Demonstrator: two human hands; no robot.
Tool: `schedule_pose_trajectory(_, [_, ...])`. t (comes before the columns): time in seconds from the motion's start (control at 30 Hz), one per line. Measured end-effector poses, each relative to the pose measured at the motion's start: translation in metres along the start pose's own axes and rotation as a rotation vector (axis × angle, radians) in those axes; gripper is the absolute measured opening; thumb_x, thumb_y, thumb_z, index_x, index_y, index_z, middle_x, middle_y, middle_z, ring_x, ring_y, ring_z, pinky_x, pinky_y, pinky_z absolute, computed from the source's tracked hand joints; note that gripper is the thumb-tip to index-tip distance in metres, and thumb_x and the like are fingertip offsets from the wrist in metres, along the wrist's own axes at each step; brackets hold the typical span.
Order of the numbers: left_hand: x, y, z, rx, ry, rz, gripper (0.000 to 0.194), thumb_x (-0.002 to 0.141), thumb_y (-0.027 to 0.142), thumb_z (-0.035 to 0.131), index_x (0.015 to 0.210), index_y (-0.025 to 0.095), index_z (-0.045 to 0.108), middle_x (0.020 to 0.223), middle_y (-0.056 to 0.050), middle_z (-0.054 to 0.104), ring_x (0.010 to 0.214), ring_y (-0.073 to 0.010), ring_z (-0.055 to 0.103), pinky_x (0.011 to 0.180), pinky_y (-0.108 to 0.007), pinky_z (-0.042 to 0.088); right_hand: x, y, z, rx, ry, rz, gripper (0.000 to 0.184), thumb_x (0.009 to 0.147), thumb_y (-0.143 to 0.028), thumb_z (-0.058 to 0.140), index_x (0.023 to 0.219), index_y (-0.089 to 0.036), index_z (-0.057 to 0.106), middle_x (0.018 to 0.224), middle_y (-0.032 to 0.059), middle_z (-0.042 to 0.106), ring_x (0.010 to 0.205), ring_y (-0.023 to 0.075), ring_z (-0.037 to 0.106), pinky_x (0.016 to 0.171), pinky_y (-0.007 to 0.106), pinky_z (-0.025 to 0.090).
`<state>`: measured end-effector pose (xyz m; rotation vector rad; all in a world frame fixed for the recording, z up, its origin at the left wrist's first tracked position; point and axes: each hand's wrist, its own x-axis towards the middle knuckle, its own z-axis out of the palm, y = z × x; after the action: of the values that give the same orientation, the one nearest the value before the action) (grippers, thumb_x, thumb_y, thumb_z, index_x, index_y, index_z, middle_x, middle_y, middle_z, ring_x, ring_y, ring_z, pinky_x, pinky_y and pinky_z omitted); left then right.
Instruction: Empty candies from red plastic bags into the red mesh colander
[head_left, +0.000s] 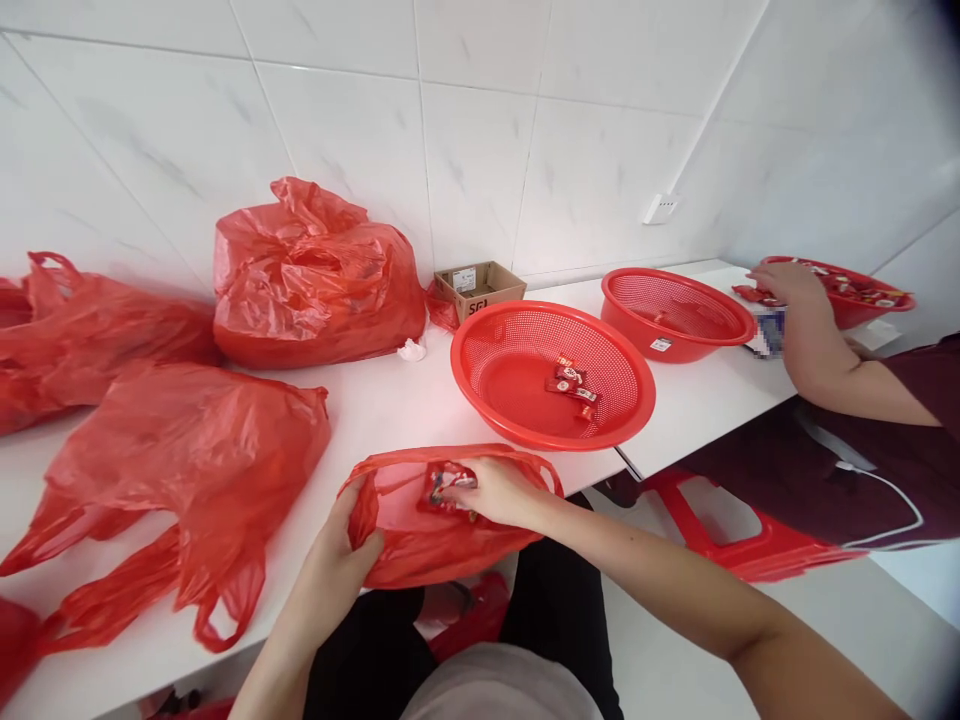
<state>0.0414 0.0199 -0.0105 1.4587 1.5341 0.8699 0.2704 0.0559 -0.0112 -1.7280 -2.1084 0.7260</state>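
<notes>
My left hand (347,548) is closed on the left rim of a red plastic bag (420,560), holding its mouth wide. Inside that bag, my right hand (499,492) has its fingers closed around small wrapped snack packets (450,487), partly hidden by the fingers. Just beyond the bag stands a red perforated basket (495,385). Several small red wrapped packets (574,380) lie on its bottom.
Filled red bags (322,290) and a slack bag (202,440) cover the left of the white table (375,400). Behind are a small cardboard box (480,285) and a second red basket (660,345). At right, a co-worker's hand (787,283) is beside a basket of packets (847,312).
</notes>
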Motion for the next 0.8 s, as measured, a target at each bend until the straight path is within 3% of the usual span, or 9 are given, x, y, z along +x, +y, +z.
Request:
schedule_pose_trajectory(0.07, [-0.002,-0.014,-0.005,0.015,-0.004,0.026,0.071,0.077,0.029,0.057,0.144,0.017,0.04,0.149,-0.011,0.047,0.141,-0.0273,0.039,0.118,-0.043,0.026,0.001,0.009,0.003,-0.036,-0.124,0.038,0.028,0.092,-0.053,0.051,0.104,-0.037,0.071,0.094,0.0034,0.074,0.093,0.0273,0.071,0.079,0.038,0.057])
schedule_pose_trajectory(0.17, [-0.002,-0.027,-0.011,0.008,0.0,0.034,0.073,0.079,0.03,0.057,0.147,0.018,0.036,0.155,-0.011,0.039,0.146,-0.0259,0.03,0.121,-0.044,0.018,-0.014,0.004,-0.014,-0.066,-0.103,-0.074,0.036,0.089,-0.045,0.058,0.123,-0.035,0.064,0.125,0.0051,0.066,0.12,0.0313,0.059,0.101,0.042,0.05])
schedule_pose_trajectory(0.27, [-0.001,-0.025,-0.01,0.025,0.009,0.0,0.075,0.079,0.037,0.06,0.147,0.017,0.038,0.153,-0.013,0.042,0.144,-0.0285,0.033,0.12,-0.046,0.021,-0.029,-0.011,-0.056,0.055,-0.186,-0.326,0.041,0.084,-0.043,0.067,0.124,-0.044,0.062,0.135,-0.0062,0.06,0.129,0.024,0.053,0.109,0.035,0.045])
schedule_pose_trajectory(0.33, [0.0,-0.018,-0.008,0.052,0.0,-0.026,0.071,0.078,0.045,0.062,0.141,0.017,0.047,0.146,-0.014,0.051,0.139,-0.0323,0.041,0.117,-0.048,0.027,-0.023,-0.01,-0.094,0.137,-0.225,-0.381,0.033,0.088,-0.044,0.062,0.12,-0.045,0.064,0.123,-0.0086,0.066,0.116,0.0185,0.062,0.101,0.032,0.049])
schedule_pose_trajectory(0.4, [0.0,-0.01,-0.007,0.072,-0.017,-0.021,0.065,0.077,0.051,0.063,0.133,0.019,0.057,0.139,-0.013,0.058,0.134,-0.0348,0.047,0.113,-0.049,0.034,-0.003,0.007,-0.13,0.074,-0.076,-0.243,0.034,0.092,-0.045,0.054,0.124,-0.035,0.061,0.119,-0.0013,0.069,0.106,0.019,0.065,0.093,0.035,0.051])
schedule_pose_trajectory(0.47, [-0.002,-0.007,-0.006,0.073,-0.026,-0.004,0.062,0.078,0.055,0.062,0.129,0.02,0.062,0.136,-0.012,0.06,0.131,-0.0352,0.05,0.11,-0.048,0.039,0.024,0.038,-0.156,-0.239,0.04,0.05,0.042,0.091,-0.046,0.056,0.129,-0.027,0.058,0.125,0.0084,0.065,0.109,0.0252,0.064,0.092,0.039,0.049])
schedule_pose_trajectory(0.53, [-0.004,-0.01,-0.007,0.056,-0.022,0.008,0.062,0.08,0.057,0.061,0.13,0.022,0.061,0.139,-0.011,0.058,0.133,-0.0339,0.049,0.111,-0.049,0.038,0.046,0.073,-0.168,-0.445,-0.136,0.289,0.043,0.081,-0.04,0.069,0.118,-0.019,0.064,0.113,0.015,0.068,0.103,0.0316,0.065,0.086,0.042,0.05])
schedule_pose_trajectory(0.67, [-0.009,-0.021,-0.011,0.038,0.01,0.05,0.057,0.084,0.056,0.059,0.134,0.029,0.058,0.146,-0.007,0.051,0.142,-0.0309,0.036,0.116,-0.051,0.028,0.067,0.118,-0.159,-0.482,-0.319,0.341,0.049,0.056,-0.025,0.086,0.099,-0.013,0.068,0.104,0.0152,0.068,0.098,0.0345,0.066,0.083,0.041,0.05])
schedule_pose_trajectory(0.8, [-0.014,-0.022,-0.015,0.097,0.068,0.083,0.056,0.086,0.053,0.058,0.137,0.032,0.055,0.144,-0.007,0.052,0.143,-0.0296,0.035,0.118,-0.052,0.022,0.07,0.129,-0.146,-0.429,-0.394,0.324,0.029,0.06,-0.02,0.08,0.084,-0.015,0.067,0.098,0.0111,0.067,0.091,0.028,0.068,0.077,0.035,0.051])
